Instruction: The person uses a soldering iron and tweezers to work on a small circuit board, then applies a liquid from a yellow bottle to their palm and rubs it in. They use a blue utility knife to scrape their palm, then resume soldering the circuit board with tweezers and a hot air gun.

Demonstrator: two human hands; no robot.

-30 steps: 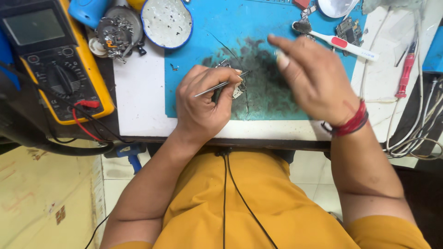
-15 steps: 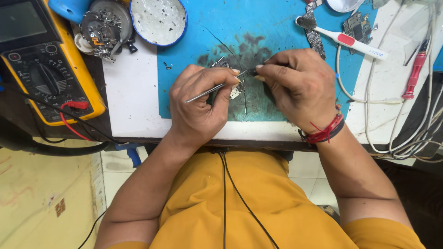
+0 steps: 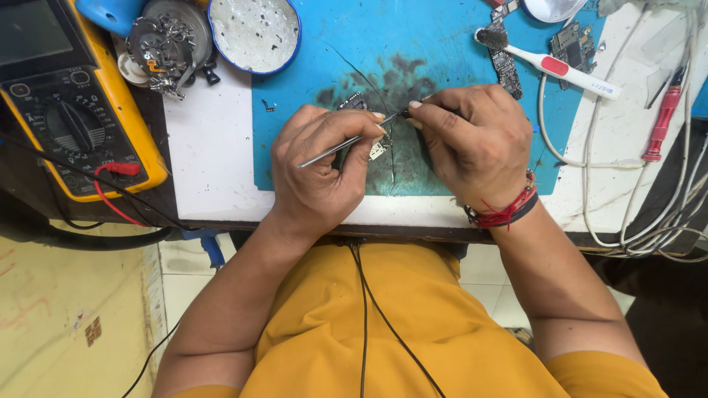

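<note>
Multimeter (image 3: 70, 110) sits at the far left, yellow-cased, its red lead (image 3: 110, 193) trailing off the bench edge. Just right of it lie a tangle of metal clips (image 3: 164, 46) and a round white dish (image 3: 254, 31) with a blue rim. The blue mat (image 3: 310, 147) comes next, blackened in the middle where the work is going on.

The left hand (image 3: 321, 166) is closed on tweezers (image 3: 343, 144), their tips angled toward a small board (image 3: 369, 125) lying on the dark patch of the mat. The right hand (image 3: 472, 140) pinches a thin dark tool whose tip meets the tweezers just over the board; what that tool is cannot be made out. Both tips are at the board, so the fine work looks to be in hand rather than finished, though nothing shows how much remains.

Farther right lie a white brush (image 3: 549, 63) and a second board (image 3: 505, 63); white cables (image 3: 590, 162) and a red-handled tool (image 3: 661, 118) are beyond.
</note>
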